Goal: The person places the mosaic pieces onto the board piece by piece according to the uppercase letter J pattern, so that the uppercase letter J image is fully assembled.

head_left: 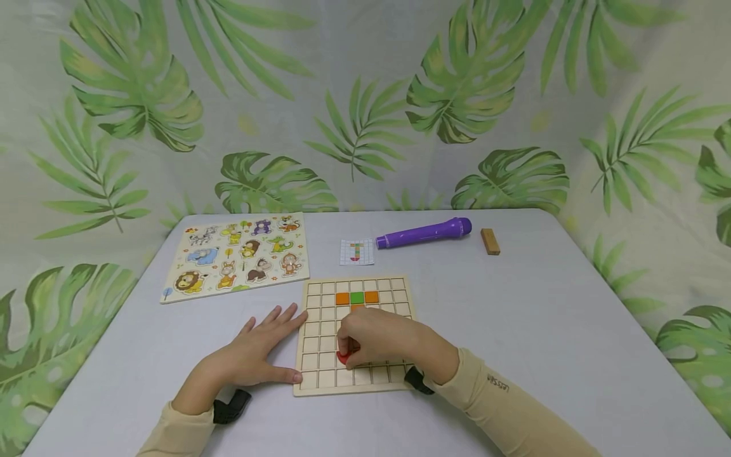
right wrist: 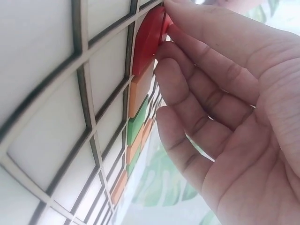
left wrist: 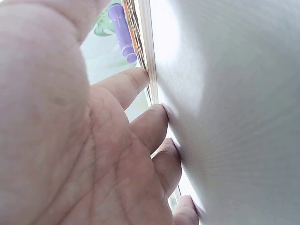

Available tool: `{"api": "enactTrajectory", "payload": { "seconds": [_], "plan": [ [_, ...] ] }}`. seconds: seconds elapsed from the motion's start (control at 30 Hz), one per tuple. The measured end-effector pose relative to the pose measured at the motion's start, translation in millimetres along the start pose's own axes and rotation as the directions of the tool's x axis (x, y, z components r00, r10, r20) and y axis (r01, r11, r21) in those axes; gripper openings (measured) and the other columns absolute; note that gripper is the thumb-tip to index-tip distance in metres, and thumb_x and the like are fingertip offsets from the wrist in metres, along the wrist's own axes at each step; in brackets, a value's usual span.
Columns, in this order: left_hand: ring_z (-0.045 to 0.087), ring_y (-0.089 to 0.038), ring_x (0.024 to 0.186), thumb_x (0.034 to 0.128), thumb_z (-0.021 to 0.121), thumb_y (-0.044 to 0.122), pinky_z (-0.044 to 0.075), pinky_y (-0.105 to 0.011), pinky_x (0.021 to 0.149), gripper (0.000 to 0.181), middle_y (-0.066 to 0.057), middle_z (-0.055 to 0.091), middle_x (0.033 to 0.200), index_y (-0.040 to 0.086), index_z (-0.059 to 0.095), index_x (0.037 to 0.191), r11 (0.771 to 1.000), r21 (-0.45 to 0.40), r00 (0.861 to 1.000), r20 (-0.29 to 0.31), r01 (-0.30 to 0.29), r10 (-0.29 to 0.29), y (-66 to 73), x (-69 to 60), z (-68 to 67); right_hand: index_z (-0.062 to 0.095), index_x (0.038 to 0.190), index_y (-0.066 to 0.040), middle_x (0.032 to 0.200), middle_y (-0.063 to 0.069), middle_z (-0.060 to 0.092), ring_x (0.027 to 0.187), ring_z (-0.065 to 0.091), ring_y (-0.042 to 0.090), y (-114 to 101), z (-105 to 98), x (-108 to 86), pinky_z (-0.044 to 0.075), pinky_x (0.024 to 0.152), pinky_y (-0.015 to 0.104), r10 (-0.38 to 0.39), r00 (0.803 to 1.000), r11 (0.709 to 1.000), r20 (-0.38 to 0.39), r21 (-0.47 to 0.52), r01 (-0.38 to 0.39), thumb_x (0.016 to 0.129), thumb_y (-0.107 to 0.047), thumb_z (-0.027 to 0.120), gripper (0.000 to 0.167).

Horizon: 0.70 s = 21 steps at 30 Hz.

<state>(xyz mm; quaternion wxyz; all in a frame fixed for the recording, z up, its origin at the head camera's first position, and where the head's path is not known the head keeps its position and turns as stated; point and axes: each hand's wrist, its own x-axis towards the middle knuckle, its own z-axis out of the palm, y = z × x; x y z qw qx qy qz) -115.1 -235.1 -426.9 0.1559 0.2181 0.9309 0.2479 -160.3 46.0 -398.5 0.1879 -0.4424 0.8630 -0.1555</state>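
A wooden grid board (head_left: 316, 379) lies on the table, with orange and green square tiles (head_left: 356, 298) in some of its cells. My right hand (head_left: 377, 336) pinches a red piece (head_left: 342, 359) with a curved edge between thumb and finger, low on the board. Close up in the right wrist view, red (right wrist: 149, 44) shows at the thumb and fingertip, beside an orange tile (right wrist: 139, 93) in a row of tiles. My left hand (head_left: 251, 349) is spread on the table; its thumb and a fingertip touch the board's left edge.
An animal puzzle board (head_left: 228, 279) lies at the back left. Behind the grid board are a small card (head_left: 346, 259) with a coloured tile figure, a purple toy microphone (head_left: 422, 233) and a wooden block (head_left: 490, 242). A leaf-patterned cloth hangs behind the table.
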Motion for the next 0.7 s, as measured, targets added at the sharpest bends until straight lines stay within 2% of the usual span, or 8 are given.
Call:
{"api": "enactTrajectory", "payload": {
  "seconds": [0.23,0.5,0.6,0.7],
  "plan": [
    [0.012,-0.051,0.166,0.0840,0.083,0.063,0.005,-0.082,0.125,0.111,-0.015,0.018,0.181,0.021,0.030,0.172,1.000,0.007,1.000,0.001,-0.002,0.002,0.2,0.8,-1.3,0.072,0.078,-0.016,0.071,-0.013,0.061,0.065,0.051,-0.001,0.2,-0.7,0.5,0.047,0.063,0.015,-0.004,1.000,1.000,-0.009,0.011,0.004,0.091,-0.021,0.089,0.022],
    [0.011,-0.050,0.166,0.0836,0.084,0.063,0.004,-0.082,0.125,0.111,-0.014,0.018,0.181,0.021,0.031,0.171,1.000,-0.001,1.000,0.001,0.010,-0.010,0.3,1.6,0.1,0.071,0.079,-0.019,0.074,-0.012,0.061,0.066,0.050,-0.002,1.7,1.1,-0.4,0.045,0.062,0.014,-0.018,1.000,1.000,-0.008,-0.017,0.017,0.092,-0.025,0.088,0.022],
    [0.011,-0.051,0.166,0.0838,0.084,0.062,0.003,-0.082,0.124,0.110,-0.015,0.018,0.181,0.021,0.031,0.171,1.000,-0.013,1.000,0.000,0.003,-0.003,0.6,0.9,1.7,0.072,0.083,-0.020,0.079,-0.008,0.062,0.070,0.048,0.000,3.0,1.3,-4.7,0.044,0.064,0.015,-0.028,1.000,0.998,-0.012,-0.052,0.027,0.093,-0.032,0.087,0.022],
    [0.010,-0.051,0.166,0.0842,0.084,0.062,0.002,-0.083,0.124,0.109,-0.015,0.017,0.181,0.021,0.032,0.171,1.000,-0.030,1.000,0.006,-0.005,0.005,0.8,0.0,3.6,0.077,0.097,-0.019,0.090,-0.006,0.067,0.076,0.051,0.003,6.3,1.4,-13.6,0.047,0.071,0.018,-0.025,0.999,0.996,-0.039,-0.082,0.022,0.095,-0.038,0.084,0.020]
  ]
}}
